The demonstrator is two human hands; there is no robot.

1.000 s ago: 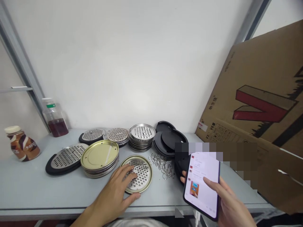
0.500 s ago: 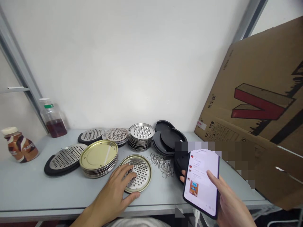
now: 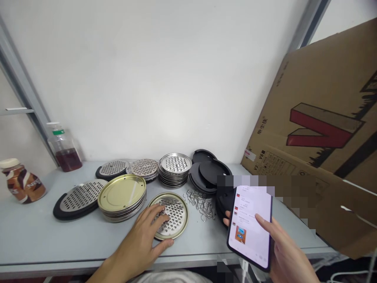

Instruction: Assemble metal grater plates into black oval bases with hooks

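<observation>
The left fingers point(image 3: 161, 247), loosely spread, rest on the grater point(image 3: 177, 214), apparently not gripping; the right fingers point(image 3: 270, 228) clasp the phone point(image 3: 251, 239), whose cable point(image 3: 244, 266), if snagged, could tug it loose.

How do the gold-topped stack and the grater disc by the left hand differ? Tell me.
The gold-topped stack is several layers high; the grater disc appears single. The stack's top is mostly plain gold; the disc has a perforated silver face. The left hand partly covers the disc, not the stack. Both are round and show gold.
</observation>
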